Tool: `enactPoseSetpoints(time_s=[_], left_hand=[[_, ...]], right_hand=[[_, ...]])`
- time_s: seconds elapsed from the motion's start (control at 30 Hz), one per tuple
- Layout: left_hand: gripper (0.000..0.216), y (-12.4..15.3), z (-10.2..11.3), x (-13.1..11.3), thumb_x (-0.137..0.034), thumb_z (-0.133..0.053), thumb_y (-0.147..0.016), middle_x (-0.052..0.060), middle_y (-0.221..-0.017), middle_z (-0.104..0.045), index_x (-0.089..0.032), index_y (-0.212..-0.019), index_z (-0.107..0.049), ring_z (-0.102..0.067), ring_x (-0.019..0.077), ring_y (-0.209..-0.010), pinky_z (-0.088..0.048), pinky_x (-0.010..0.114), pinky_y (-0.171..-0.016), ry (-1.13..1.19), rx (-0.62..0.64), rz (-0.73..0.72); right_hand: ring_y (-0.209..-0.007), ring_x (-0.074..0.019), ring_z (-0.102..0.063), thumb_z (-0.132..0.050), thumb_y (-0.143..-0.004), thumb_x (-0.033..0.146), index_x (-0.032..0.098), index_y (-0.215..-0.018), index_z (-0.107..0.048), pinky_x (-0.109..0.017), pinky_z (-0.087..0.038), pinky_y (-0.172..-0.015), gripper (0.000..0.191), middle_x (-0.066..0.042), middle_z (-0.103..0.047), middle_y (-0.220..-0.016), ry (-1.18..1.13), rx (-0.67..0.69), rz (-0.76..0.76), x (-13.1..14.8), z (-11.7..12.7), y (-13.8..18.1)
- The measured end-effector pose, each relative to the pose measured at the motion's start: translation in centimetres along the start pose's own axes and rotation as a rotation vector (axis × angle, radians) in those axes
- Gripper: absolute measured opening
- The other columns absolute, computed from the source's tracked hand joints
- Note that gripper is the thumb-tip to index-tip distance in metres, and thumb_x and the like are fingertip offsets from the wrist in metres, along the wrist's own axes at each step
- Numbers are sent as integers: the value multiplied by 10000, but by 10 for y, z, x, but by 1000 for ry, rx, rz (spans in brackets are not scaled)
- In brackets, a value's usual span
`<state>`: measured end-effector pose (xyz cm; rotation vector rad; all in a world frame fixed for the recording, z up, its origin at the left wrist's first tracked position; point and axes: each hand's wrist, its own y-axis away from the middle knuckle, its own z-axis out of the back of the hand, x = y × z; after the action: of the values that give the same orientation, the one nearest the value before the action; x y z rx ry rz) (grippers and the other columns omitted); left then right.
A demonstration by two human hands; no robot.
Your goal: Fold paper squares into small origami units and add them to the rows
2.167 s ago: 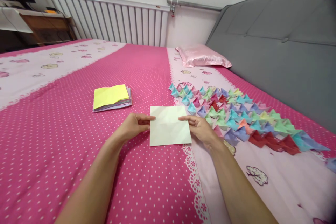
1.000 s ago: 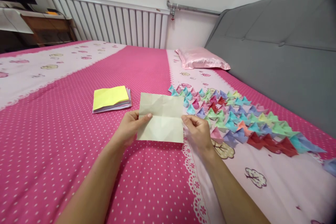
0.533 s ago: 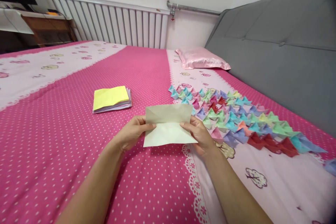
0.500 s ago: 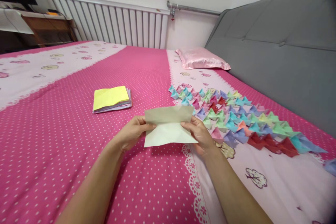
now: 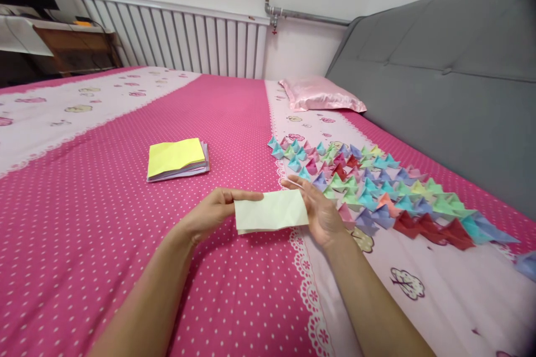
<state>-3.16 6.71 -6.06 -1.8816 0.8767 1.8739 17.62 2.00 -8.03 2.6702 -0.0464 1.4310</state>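
A pale green sheet of paper (image 5: 272,212), folded over into a narrow rectangle, is held above the bed in front of me. My left hand (image 5: 215,212) pinches its left end, thumb lying along the upper edge. At the right end, my right hand (image 5: 320,212) has its fingers stretched out and apart, beside or just touching the paper's edge; its grip is loose. Several small folded paper boats (image 5: 368,189) in many colours stand in rows to the right of my right hand. A stack of coloured paper (image 5: 178,159), yellow on top, lies beyond my left hand.
The bed has a pink dotted cover (image 5: 226,117) with pale printed bands. A pink pillow (image 5: 322,95) lies at the far right against a grey padded headboard (image 5: 444,61). A white radiator (image 5: 176,33) runs along the wall, with a desk (image 5: 75,44) at far left.
The sheet, half unfolded and held at both ends before, is now doubled over into a narrower strip. My right hand has let its fingers spread; my left keeps its pinch.
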Motion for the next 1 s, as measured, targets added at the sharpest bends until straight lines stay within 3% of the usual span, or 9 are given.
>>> enactPoseSetpoints(time_s=[0.13, 0.27, 0.4, 0.53, 0.63, 0.73, 0.8, 1.0], left_hand=[[415, 3, 2, -1, -167, -590, -751, 111, -1099, -636, -162, -1165, -564, -614, 173, -918, -453, 277, -822, -53, 103, -54], [508, 7, 4, -2, -169, -595, -744, 137, -1217, -553, -151, -1241, -485, -542, 221, -1058, -422, 331, -887, -54, 270, -118], [504, 7, 7, -1, -197, -642, -713, 137, -1231, -541, -148, -1200, -525, -524, 239, -1073, -421, 347, -882, -85, 377, -115], [332, 5, 7, 2, -261, -665, -699, 109, -1025, -647, -131, -1003, -638, -592, 183, -885, -457, 281, -760, -88, 347, -101], [244, 5, 4, 2, -266, -684, -685, 42, -796, -646, -137, -880, -615, -580, 103, -688, -434, 198, -612, 44, 251, -90], [299, 6, -3, 1, -294, -674, -698, 22, -736, -634, -163, -941, -557, -561, 81, -583, -404, 179, -524, 150, 156, 2], [345, 7, -10, 1, -337, -664, -701, 52, -750, -651, -146, -969, -562, -581, 107, -588, -414, 197, -516, 134, 182, 79], [376, 6, -28, 3, -463, -592, -724, 35, -542, -617, -96, -654, -633, -512, 84, -427, -382, 189, -425, 8, 179, 200]], right_hand=[[-719, -162, -628, -761, -575, 236, 232, -1061, -549, -273, -482, -662, 530, -7, -666, -875, 78, 8, -64, -6, 4, -3], [-677, -128, -630, -763, -579, 211, 192, -932, -589, -239, -492, -669, 394, -5, -679, -817, 64, -85, -7, -11, 9, -10], [-638, -107, -623, -751, -607, 243, 180, -856, -611, -211, -491, -639, 293, 6, -685, -761, 60, -121, 40, -12, 9, -12], [-589, -95, -601, -730, -636, 303, 174, -777, -634, -195, -477, -587, 214, 17, -671, -697, 107, -51, 63, -11, 4, -8], [-547, -95, -580, -719, -648, 325, 178, -742, -634, -200, -464, -548, 194, 22, -654, -650, 132, -21, 67, -11, 0, -4], [-518, -102, -561, -702, -665, 344, 183, -737, -633, -211, -449, -518, 190, 20, -640, -613, 165, 3, 76, -13, -5, -1], [-514, -111, -555, -689, -676, 355, 186, -741, -632, -220, -439, -504, 189, 16, -632, -596, 208, 16, 88, -16, -9, 2], [-525, -95, -522, -661, -706, 330, 187, -732, -641, -209, -395, -492, 146, 22, -616, -626, 348, 49, 205, -21, -15, 5]])
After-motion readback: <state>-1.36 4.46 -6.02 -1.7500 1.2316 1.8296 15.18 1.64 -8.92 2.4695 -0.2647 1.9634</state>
